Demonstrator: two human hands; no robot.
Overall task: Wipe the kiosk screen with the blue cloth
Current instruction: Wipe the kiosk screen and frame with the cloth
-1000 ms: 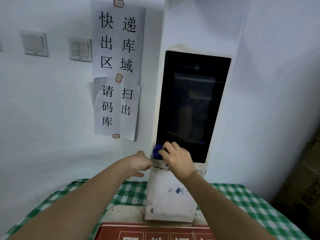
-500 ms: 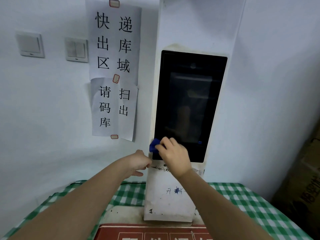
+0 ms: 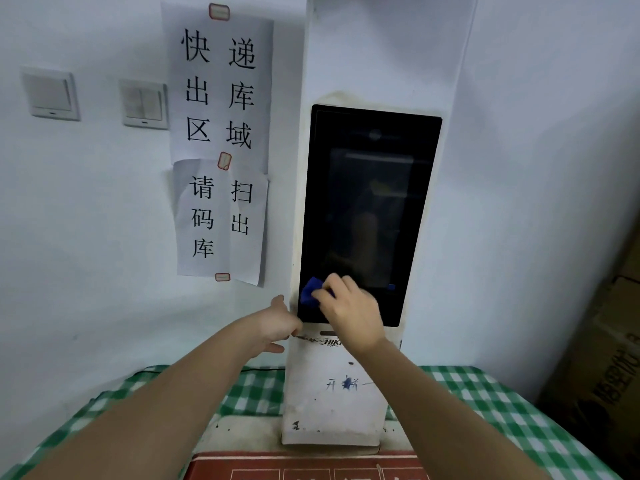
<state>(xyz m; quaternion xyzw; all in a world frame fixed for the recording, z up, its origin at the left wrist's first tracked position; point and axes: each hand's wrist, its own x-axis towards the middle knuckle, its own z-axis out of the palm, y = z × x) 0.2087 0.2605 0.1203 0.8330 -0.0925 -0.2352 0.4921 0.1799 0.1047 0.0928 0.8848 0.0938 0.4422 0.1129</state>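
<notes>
A person's right hand (image 3: 349,313) presses a bunched blue cloth (image 3: 311,292) against the lower left corner of a dark kiosk screen (image 3: 370,209), fingers closed over the fabric so that only a fold of it shows past the fingertips. The left hand (image 3: 277,323), just beside it and to its left, rests against the edge of the white kiosk housing (image 3: 332,403) with fingers loosely curled, gripping nothing and seemingly steadying the stand. Most of the glass lies above the cloth and appears unwiped at this point, so the job looks to be in its early passes. Doing it well likely means keeping the pad flat, using even, overlapping strokes that climb from this corner to the top edge and across to the far side, and holding pressure light so the upright unit does not rock on the green checked tabletop (image 3: 485,403) below the wrists. Farther left of the hands, paper notices (image 3: 221,140) with printed characters hang on the wall, and two light switches (image 3: 143,103) sit beyond them.
</notes>
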